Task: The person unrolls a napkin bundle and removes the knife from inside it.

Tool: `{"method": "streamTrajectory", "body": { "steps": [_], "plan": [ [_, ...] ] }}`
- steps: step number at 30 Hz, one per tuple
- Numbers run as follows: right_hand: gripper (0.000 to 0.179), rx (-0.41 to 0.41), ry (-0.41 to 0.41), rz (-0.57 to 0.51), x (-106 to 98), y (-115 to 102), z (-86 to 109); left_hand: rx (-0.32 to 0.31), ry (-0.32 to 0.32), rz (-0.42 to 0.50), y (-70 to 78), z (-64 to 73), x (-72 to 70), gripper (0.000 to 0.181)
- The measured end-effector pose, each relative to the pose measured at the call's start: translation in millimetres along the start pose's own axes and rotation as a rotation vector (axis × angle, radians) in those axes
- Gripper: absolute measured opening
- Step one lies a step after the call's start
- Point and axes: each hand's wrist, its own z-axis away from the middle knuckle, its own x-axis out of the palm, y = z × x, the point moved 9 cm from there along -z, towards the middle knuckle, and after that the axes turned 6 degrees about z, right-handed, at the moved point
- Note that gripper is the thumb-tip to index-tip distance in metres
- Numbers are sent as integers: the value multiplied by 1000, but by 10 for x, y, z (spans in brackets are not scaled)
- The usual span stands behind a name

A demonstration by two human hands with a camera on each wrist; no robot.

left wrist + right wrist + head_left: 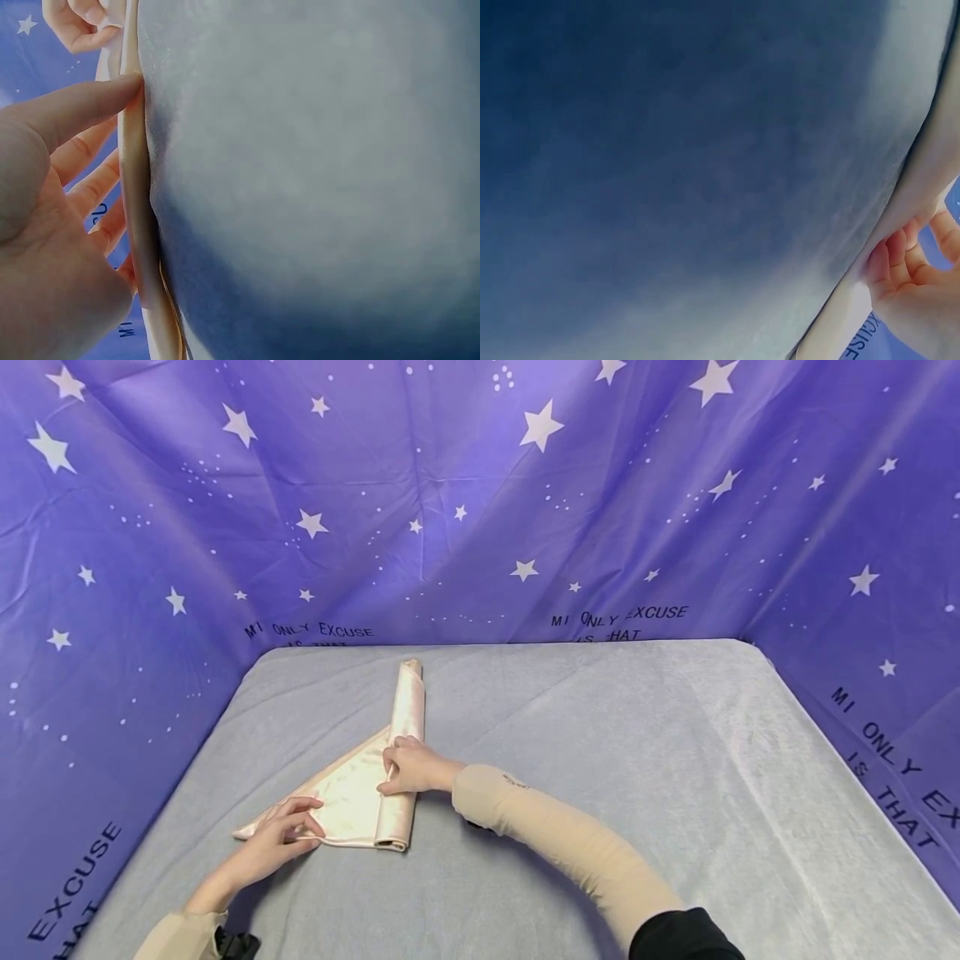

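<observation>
A shiny cream-pink satin cloth [348, 797] lies on the left half of the table, partly rolled. Its flat part tapers to a corner at the left. The rolled part [397, 822] runs as a narrow strip from the near edge toward the back. My right hand [420, 767] grips the roll midway along, fingers curled over it and thumb at its left side. On the flat part, near the front edge, my left hand [281, 835] rests with loosely spread fingers. In the left wrist view, its thumb [97, 105] touches the cloth's edge.
A grey-blue cover [600, 735] spreads over the table under the cloth. Purple curtains [480, 485] with white stars and black lettering stand behind and at both sides. The right forearm, in a beige sleeve [570, 835], crosses the table's front middle.
</observation>
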Motion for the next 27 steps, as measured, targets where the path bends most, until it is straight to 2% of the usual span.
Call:
{"method": "streamTrajectory", "body": {
  "steps": [11, 17, 27],
  "plan": [
    [25, -4, 108, -52, -145, 67, 115, 14, 7, -9, 7, 8, -3, 11],
    [23, 3, 164, -111, -194, 155, 193, 51, 30, -44, 43, 4, -11, 14],
    [20, 53, 152, -261, -197, 318, 346, 52, 22, -44, 57, 2, -1, 15]
  ]
}}
